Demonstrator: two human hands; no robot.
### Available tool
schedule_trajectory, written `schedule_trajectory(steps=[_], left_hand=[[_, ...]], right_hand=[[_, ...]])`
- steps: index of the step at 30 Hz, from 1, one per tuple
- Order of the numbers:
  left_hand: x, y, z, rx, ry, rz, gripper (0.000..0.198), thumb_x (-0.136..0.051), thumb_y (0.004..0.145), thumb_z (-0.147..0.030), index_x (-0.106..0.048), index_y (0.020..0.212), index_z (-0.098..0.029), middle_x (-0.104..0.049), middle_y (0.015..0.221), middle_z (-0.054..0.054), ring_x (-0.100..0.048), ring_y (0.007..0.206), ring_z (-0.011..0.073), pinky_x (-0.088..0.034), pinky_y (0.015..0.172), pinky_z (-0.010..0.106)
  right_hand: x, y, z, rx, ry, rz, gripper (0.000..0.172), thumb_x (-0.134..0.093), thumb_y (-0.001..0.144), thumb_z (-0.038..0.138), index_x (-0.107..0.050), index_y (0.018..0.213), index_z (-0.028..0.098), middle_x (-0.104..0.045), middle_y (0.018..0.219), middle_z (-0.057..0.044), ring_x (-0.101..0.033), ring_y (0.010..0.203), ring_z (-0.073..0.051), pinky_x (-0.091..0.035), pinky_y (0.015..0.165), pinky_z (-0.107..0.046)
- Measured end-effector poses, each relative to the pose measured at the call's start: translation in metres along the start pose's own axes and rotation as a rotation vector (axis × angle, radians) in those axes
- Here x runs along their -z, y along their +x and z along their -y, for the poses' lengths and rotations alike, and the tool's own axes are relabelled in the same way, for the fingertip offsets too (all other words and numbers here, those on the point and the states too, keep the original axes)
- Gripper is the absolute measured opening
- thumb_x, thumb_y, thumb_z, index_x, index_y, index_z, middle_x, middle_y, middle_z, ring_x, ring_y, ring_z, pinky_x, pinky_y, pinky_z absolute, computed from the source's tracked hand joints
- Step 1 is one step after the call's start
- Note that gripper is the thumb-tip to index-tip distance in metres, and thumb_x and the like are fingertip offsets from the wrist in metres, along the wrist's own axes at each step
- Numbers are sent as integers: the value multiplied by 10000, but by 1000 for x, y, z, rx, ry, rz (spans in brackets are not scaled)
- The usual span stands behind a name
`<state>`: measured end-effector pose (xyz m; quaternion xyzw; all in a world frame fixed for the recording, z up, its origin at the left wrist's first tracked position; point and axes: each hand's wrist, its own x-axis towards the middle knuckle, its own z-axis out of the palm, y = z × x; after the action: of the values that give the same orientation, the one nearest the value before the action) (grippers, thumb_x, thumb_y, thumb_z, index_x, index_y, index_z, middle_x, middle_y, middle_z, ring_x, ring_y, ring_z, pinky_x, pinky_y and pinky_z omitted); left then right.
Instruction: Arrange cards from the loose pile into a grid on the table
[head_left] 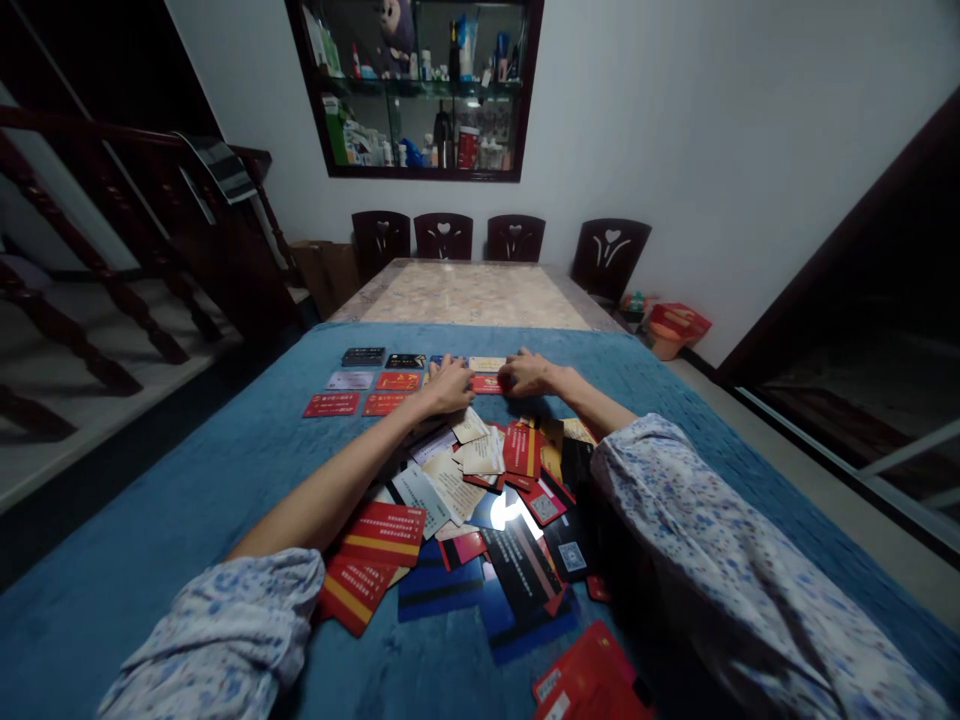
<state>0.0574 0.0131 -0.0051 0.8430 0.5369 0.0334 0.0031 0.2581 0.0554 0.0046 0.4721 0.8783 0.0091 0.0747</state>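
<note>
My left hand (450, 386) rests over the laid-out cards with its fingers bent, covering parts of a blue card (437, 359) and a yellow-edged one. What lies under its fingertips is hidden. Between both hands lies a red card (487, 384); the curled fingers of my right hand (528, 373) are at its right end. A cream card (487, 364) sits just behind it. To the left are more cards in rows: a dark stack (364, 356), a black card (406, 361), a silver card (350, 380) and several red cards (331, 404).
A loose heap of mixed cards (446, 485) spreads between my forearms, with red cards (592, 675) at the near edge. A blue cloth (247, 460) covers the near table; bare tabletop (480, 290) shows beyond. Dark chairs (442, 236) stand at the far end, stair railings (112, 290) at left.
</note>
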Motion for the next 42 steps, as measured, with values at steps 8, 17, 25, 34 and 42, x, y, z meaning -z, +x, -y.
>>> schedule_trajectory(steps=[8, 17, 25, 34, 42], left_hand=[[12, -54, -12, 14, -29, -18, 332, -530, 928, -398, -690, 1125, -183, -606, 1256, 151, -426, 1250, 363, -360, 1036, 569], [7, -83, -28, -24, -65, 58, 353, -513, 940, -435, -712, 1137, -220, -628, 1302, 124, -417, 1266, 389, -324, 1046, 655], [11, -96, -26, -57, -65, 102, 296, -486, 949, -345, -738, 1022, -208, -654, 1258, 114, -434, 1225, 373, -351, 1005, 600], [13, -106, -16, -85, -48, 119, 292, -489, 871, -145, -731, 973, -273, -647, 1117, 100, -442, 1137, 325, -376, 948, 512], [11, -104, -14, -78, -120, 101, 193, -559, 879, -313, -733, 892, -233, -694, 1054, 100, -458, 1131, 315, -352, 999, 522]], right_hand=[[2, -15, 15, 82, 61, -159, 458, -571, 849, 288, -673, 1287, 200, -642, 1288, -138, -486, 1179, -340, -426, 883, -407], [-25, -7, 53, 382, 232, -199, 645, -546, 660, -6, -691, 1256, 192, -664, 1325, -73, -541, 1140, -260, -375, 993, -392], [-33, -14, 60, 396, 289, -171, 707, -513, 598, -60, -713, 1218, 216, -674, 1333, -50, -579, 1132, -238, -375, 1006, -381], [-34, -20, 62, 423, 335, -194, 705, -487, 584, -46, -726, 1195, 211, -686, 1310, -62, -590, 1121, -238, -357, 988, -390], [-30, -22, 61, 477, 314, -139, 620, -506, 661, 9, -715, 1214, 194, -666, 1318, -106, -605, 1118, -251, -309, 1015, -443]])
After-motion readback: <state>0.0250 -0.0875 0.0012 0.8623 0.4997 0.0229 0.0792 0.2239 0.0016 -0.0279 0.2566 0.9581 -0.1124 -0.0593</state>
